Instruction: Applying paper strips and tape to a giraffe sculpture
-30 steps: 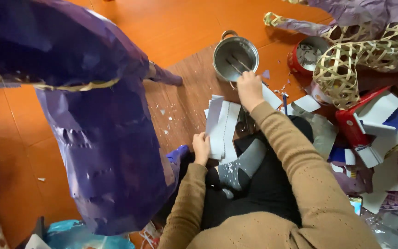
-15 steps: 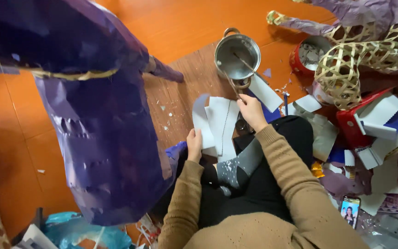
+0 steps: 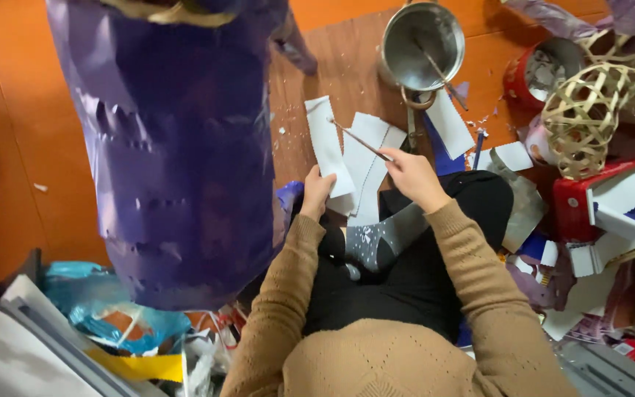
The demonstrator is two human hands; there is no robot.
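My right hand (image 3: 414,175) grips a thin stick (image 3: 360,139) whose tip rests on a white paper strip (image 3: 328,143). My left hand (image 3: 316,192) pinches the near end of that strip, which lies on a pile of white paper pieces (image 3: 367,165) on a brown board (image 3: 343,66). A steel pot (image 3: 422,45) with another stick inside stands beyond the papers. A large purple paper-covered figure (image 3: 178,140) rises at my left. My crossed legs and a grey sock (image 3: 380,242) lie just below the hands.
A woven bamboo frame (image 3: 589,117), a red tin (image 3: 545,70) and a red box (image 3: 589,198) with paper scraps crowd the right. Blue plastic bags (image 3: 112,316) and grey boards (image 3: 31,345) lie at lower left. The floor (image 3: 9,132) is orange.
My right hand left the pot and drew a stick back over the papers. My left hand shifted up onto a white strip. The view tilted down, so the pot sits higher.
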